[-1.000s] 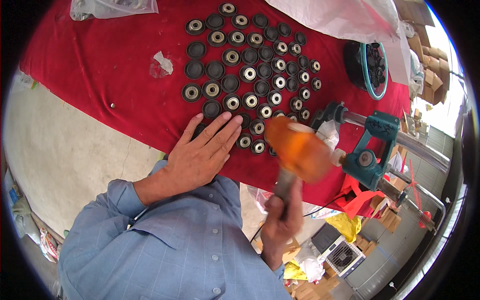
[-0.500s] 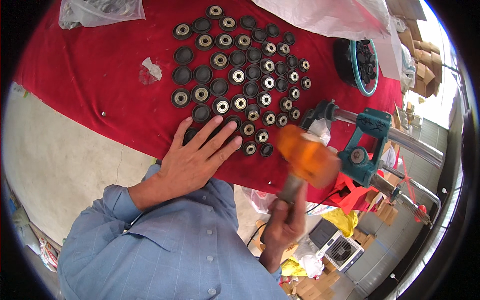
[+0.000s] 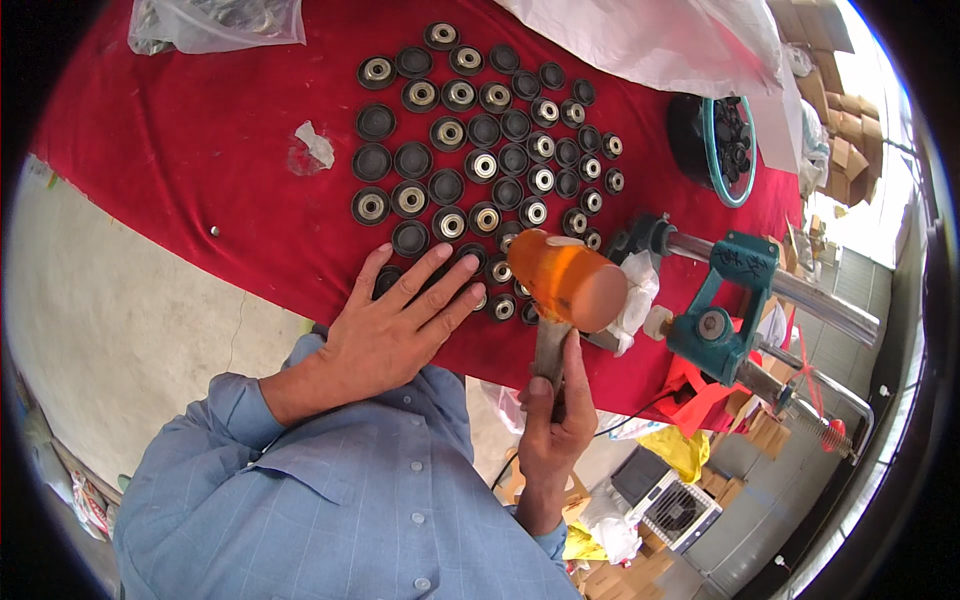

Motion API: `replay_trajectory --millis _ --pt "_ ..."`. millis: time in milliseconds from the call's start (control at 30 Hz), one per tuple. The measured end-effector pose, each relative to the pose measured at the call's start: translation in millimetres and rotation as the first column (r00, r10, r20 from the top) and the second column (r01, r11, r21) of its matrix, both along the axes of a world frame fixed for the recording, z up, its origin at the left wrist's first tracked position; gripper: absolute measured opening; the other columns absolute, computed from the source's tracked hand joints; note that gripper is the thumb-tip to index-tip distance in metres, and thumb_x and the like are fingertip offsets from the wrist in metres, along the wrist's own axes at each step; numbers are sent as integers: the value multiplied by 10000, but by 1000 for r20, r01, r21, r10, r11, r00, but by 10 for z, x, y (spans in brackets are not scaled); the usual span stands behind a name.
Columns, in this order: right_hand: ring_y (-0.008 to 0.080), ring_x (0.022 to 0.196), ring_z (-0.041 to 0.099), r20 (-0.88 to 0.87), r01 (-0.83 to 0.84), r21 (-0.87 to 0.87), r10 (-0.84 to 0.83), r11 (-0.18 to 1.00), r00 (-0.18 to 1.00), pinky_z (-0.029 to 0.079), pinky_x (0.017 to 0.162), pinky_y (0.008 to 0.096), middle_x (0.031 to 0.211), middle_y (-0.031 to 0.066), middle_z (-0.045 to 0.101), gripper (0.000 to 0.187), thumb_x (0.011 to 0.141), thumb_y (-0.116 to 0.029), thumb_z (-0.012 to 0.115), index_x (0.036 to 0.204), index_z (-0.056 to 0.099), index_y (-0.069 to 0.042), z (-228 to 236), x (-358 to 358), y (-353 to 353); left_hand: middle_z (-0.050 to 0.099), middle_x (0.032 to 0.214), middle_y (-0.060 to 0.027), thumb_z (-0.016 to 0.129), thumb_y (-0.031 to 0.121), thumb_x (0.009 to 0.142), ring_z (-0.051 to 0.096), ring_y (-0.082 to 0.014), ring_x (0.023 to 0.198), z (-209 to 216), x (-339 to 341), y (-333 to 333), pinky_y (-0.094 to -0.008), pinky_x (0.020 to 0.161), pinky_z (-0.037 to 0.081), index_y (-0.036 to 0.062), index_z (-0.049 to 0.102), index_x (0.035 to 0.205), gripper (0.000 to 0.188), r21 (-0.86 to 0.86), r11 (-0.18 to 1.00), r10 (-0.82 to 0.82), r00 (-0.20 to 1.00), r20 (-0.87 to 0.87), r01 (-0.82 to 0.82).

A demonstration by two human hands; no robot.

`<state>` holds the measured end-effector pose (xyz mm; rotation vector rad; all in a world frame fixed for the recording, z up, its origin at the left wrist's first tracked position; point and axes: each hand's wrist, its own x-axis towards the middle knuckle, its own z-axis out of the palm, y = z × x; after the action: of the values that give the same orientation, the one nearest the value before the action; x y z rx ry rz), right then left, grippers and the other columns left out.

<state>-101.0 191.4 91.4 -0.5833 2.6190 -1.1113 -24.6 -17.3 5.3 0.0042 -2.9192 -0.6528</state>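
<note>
My right hand (image 3: pixel 560 420) is wrapped round the handle of an orange-headed mallet (image 3: pixel 560 275), raised above the near right of the parts. Several round black caps (image 3: pixel 372 162) lie in loose rows on the red cloth, many with a silver ball bearing (image 3: pixel 480 165) in the middle. My left hand (image 3: pixel 400 310) rests with fingers spread at the near edge of these rows, its fingertips over a few caps. The mallet head hides some caps below it, and whether it touches any I cannot tell.
A green-and-steel press (image 3: pixel 735 300) stands at the right, beside a crumpled white bag (image 3: pixel 637 300). Behind it sits a black bucket with a teal rim (image 3: pixel 715 150), holding more black parts. A clear bag (image 3: pixel 215 25) lies far left; white sheeting (image 3: pixel 650 35) covers the back.
The mallet has swung leftward over the caps and its head has turned. My left hand stays nearly in place, still spread. The whole view has shifted slightly.
</note>
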Motion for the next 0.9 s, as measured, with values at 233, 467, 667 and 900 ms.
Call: replay_trajectory --millis 233,467,667,900 --pt "79 780 587 3 -10 73 10 997 1000 488 679 231 1052 67 689 546 1014 8 568 1553 478 -19 -71 -160 -125 429 1638 -41 687 275 926 376 -266 1522 -14 1 -9 -637 1195 253 204 536 1518 615 -14 1000 5 1000 -9 -6" --pt "198 970 694 43 175 -174 -170 969 984 557 841 298 1190 199 710 484 993 34 577 1469 507 88 241 12 -120 441 1631 -34 679 271 932 396 -260 1509 -2 -14 -17 -631 1175 284 207 546 1513 600 -37 999 7 1000 -24 -8" --pt "125 869 649 -17 -19 62 20 998 1000 537 746 255 1250 169 688 544 1025 -19 583 1555 459 -2 -80 -161 -91 452 1625 -33 674 268 935 405 -258 1498 31 -39 -24 -627 1168 291 198 552 1507 589 -12 1000 8 1000 -8 -8" --pt "101 702 615 25 297 -226 -299 928 954 492 607 241 992 113 708 602 1049 -142 605 1599 386 -39 209 -68 -60 418 1645 -49 687 265 922 384 -266 1508 2 -7 -2 -634 1175 274 184 559 1498 595 -10 1000 9 1000 -22 -9"
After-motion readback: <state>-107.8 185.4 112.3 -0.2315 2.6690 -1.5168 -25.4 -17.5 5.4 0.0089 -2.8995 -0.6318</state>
